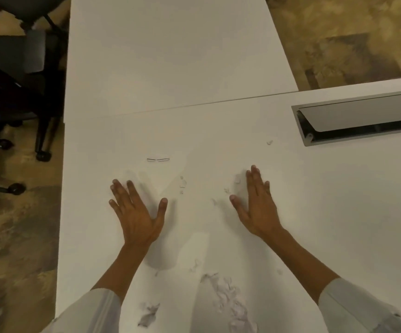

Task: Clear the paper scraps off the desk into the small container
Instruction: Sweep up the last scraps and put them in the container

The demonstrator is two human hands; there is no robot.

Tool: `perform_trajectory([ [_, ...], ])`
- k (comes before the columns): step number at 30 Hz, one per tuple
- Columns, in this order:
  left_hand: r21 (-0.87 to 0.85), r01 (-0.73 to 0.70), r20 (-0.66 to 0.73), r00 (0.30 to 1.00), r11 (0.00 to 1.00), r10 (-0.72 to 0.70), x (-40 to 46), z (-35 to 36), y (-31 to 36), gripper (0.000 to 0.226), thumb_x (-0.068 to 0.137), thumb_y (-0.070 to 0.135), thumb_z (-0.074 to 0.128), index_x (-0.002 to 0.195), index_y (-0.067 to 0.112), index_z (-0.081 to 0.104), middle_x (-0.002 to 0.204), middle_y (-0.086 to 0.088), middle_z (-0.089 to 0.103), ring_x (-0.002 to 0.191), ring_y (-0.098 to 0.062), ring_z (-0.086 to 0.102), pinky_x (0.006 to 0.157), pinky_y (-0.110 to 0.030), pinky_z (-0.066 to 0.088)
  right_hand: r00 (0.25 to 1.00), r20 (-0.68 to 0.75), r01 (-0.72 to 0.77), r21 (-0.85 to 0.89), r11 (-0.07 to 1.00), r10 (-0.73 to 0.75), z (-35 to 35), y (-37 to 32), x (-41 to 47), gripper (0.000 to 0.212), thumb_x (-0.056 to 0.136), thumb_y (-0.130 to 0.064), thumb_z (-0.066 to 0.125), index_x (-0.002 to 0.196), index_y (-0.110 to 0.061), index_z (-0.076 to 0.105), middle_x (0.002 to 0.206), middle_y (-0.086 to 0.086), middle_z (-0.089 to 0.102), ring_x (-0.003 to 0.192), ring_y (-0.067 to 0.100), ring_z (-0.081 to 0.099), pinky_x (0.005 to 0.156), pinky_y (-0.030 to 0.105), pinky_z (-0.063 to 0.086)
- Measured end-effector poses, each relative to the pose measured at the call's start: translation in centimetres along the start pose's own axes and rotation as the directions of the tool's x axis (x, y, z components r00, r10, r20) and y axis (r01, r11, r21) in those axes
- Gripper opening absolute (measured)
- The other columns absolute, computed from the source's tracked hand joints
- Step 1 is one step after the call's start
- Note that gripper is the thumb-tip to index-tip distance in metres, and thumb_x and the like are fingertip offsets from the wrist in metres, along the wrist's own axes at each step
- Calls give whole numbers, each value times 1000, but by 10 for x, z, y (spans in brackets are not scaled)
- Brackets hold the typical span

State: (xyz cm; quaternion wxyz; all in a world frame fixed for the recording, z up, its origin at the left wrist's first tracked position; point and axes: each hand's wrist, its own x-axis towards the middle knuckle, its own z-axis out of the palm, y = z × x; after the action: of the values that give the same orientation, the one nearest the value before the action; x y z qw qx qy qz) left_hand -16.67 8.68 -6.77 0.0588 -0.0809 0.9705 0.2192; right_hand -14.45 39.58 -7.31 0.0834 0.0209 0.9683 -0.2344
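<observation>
2 flat hands: left hand [136, 213], right hand [258, 207]

White table [170, 68] fills the view; mottled tan carpet [350, 32] at two o'clock, black office chair [14, 56] at ten.

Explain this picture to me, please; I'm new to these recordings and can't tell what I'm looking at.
There is no machine here. A camera worn on a person's head looks down at their two bare hands. The left hand and right hand lie flat and open on a white desk, holding nothing. Small paper scraps lie scattered, mostly near the person, with a few bits between the hands. At the right, a metal cable hatch is set into the desk. An office chair stands at the left. No container is in view.
</observation>
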Motion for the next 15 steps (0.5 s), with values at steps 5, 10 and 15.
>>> perform_trajectory([
  [5, 32, 140, 66, 988, 990, -141, 71, -21, -5, 119, 70, 87, 30, 150, 7, -7, 158, -22, -15, 146, -36, -17, 116, -60, -4, 956, -103, -279, -40, 960, 273, -45, 46, 87, 91, 92, -69, 22, 153, -4, 2, 162, 13, -5, 149, 23, -8, 120, 52, 1],
  [10, 59, 111, 143, 983, 992, -119, 89, -9, 12, 120, 71, 87, 30, 149, 5, -9, 158, -24, -15, 145, -39, -17, 118, -58, -5, 983, 24, -174, -157, 972, 180, -28, 26, 110, 91, 92, -69, 14, 153, -3, 1, 161, 17, -7, 148, 27, -12, 119, 52, -5],
  [15, 42, -298, 188, 940, 954, 286, 84, 17, 38, 92, 88, 67, 27, 151, 8, -6, 161, -12, -10, 148, -24, -12, 120, -48, -6, 985, 104, 153, -170, 973, -136, 16, -46, 92, 82, 97, -58, 22, 152, 1, 12, 161, 18, 5, 149, 29, -3, 120, 51, -1],
])
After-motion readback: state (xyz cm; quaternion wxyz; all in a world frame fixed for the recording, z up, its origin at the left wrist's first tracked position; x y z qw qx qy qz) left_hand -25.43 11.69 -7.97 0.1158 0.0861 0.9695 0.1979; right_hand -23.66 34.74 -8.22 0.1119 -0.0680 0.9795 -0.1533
